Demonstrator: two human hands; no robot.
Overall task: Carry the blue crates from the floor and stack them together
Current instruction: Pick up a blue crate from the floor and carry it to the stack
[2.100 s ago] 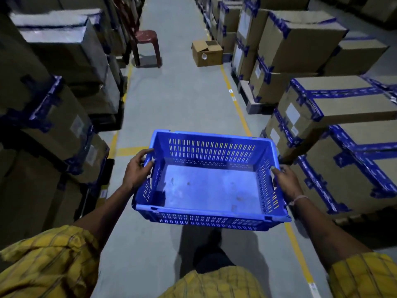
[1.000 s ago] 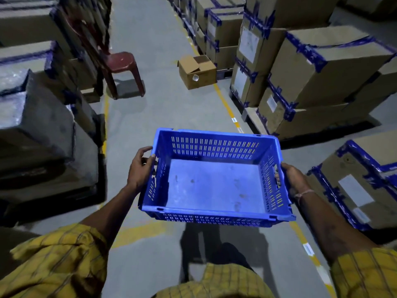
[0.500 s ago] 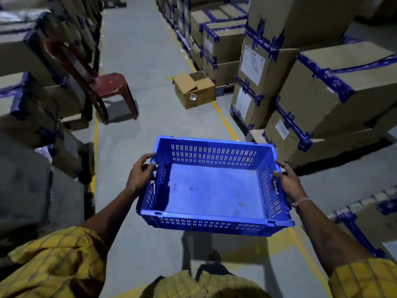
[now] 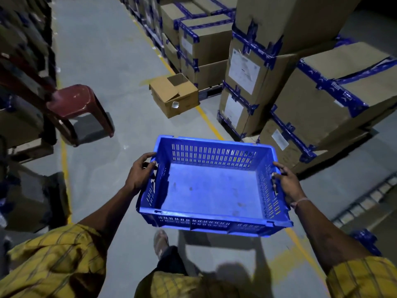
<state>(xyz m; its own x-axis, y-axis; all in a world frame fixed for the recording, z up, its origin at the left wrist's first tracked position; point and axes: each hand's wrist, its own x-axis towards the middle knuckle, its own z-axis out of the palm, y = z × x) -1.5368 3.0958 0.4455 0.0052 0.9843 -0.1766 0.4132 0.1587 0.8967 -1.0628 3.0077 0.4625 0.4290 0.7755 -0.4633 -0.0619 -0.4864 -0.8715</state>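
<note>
Boxes [image 4: 335,89] sealed with blue tape stand stacked on my right, and more dim stacks line my left, with the grey floor [image 4: 103,50] running between them as an aisle. Yellow lines mark both edges of that aisle. I hold the crate [image 4: 214,188] in front of me, off the floor, level, its open top facing up and nothing inside it. Its walls are slotted, and its bare bottom shows a few small marks.

A red stool [image 4: 75,102] stands at the left edge of the aisle, against the dark stacks. A small open carton [image 4: 174,94] sits on the floor ahead, on the right-hand yellow line, just beside the stacked boxes.

My left hand [image 4: 139,175] grips the crate's left wall, fingers curled over the rim near the far corner, thumb on the outside. My right hand [image 4: 286,183] grips the right wall, fingers hooked through the handle slot; a thin thread circles that wrist. Both yellow checked sleeves show at the bottom edge, and one sandalled foot [image 4: 161,240] shows below the crate on the floor.
</note>
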